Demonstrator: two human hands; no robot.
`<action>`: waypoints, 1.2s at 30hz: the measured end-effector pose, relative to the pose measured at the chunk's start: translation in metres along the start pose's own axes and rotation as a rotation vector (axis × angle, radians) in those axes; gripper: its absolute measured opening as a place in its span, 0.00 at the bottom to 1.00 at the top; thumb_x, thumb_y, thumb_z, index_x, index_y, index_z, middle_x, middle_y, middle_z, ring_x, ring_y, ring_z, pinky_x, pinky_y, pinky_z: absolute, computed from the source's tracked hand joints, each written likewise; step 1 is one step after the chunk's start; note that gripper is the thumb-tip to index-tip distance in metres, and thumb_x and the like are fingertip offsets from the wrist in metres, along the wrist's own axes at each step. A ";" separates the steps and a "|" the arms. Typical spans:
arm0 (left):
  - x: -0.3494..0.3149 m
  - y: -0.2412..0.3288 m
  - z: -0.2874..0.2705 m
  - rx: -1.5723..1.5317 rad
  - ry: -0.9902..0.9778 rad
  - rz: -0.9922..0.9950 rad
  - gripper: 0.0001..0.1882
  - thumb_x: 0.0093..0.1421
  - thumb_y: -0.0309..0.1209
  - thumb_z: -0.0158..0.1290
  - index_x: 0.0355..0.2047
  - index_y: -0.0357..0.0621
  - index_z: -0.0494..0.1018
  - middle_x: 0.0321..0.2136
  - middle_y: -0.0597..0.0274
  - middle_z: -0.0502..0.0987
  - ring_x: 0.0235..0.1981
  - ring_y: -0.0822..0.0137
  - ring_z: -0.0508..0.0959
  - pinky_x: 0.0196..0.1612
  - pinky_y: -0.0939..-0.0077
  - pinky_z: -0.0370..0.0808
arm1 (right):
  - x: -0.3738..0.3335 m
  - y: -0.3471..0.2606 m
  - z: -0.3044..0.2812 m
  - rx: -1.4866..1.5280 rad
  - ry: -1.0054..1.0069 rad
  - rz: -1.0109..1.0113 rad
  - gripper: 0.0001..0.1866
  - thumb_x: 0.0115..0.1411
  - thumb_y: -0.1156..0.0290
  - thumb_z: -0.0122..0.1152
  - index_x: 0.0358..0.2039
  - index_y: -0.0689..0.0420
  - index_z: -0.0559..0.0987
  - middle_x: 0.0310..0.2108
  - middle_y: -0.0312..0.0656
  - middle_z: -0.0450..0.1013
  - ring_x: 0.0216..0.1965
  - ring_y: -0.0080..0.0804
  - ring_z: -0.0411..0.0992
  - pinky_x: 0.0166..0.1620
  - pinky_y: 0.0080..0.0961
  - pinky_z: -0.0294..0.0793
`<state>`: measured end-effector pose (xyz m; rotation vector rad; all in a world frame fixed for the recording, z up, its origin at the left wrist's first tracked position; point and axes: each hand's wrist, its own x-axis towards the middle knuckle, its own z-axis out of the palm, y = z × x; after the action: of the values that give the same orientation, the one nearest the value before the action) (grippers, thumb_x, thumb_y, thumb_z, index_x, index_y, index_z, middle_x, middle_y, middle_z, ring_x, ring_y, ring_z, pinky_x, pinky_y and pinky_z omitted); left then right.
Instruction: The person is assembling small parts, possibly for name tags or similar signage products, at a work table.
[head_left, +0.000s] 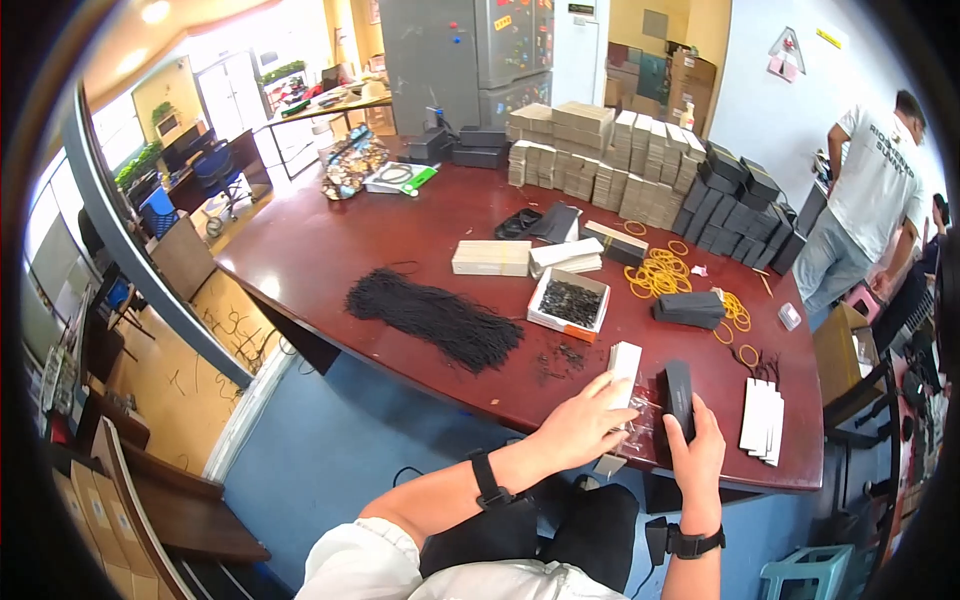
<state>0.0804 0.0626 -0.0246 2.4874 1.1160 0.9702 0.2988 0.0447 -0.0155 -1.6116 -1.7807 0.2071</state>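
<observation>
A: Head view, item one. What do we log for the hands?

B: Left hand [585, 420]: fingers curled on a white card [624, 370] at the near table edge, with clear wrap [640, 415] crumpled just under it. Right hand [695, 450]: closed around a black sleeve [679, 396], held upright beside the card. Both wrists carry black bands.

A: So the card and sleeve sit where?

B: In our grasp, over the near edge of the red-brown table [330, 250], the two close together; we cannot tell whether they touch.

A: Next entries, nearest first.

B: White card stack [762, 420] lying right of the right hand. Black bits [562, 358] scattered just beyond the left hand. An open white tray [569, 303] of small dark parts behind those. A long heap of black cords [435, 315] to its left.

A: Mid-table?

B: A tan box [490, 258], a white stack [566, 256] beside it, yellow rubber bands [658, 272] loose to the right, and a dark sleeve bundle [689, 309] near them.

A: Far side?

B: Tan box stacks [600, 155] in rows, black boxes [735, 205] leaning at their right end. A person in a white shirt [875, 180] stands past the table's right corner, bent away from us.

A: Below the table?

B: A teal stool [805, 575] at lower right.
</observation>
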 end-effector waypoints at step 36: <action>0.042 -0.105 -0.236 -0.042 0.587 -0.199 0.11 0.65 0.34 0.52 0.37 0.39 0.78 0.40 0.64 0.80 0.43 0.67 0.79 0.47 0.68 0.75 | -0.045 -0.019 -0.035 0.339 0.054 -0.089 0.11 0.57 0.78 0.59 0.42 0.61 0.79 0.40 0.43 0.75 0.21 0.19 0.64 0.27 0.16 0.63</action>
<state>-0.1154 0.1537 0.1227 2.0494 1.4450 1.6949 0.3024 -0.0127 0.0031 -1.2838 -1.6683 0.3975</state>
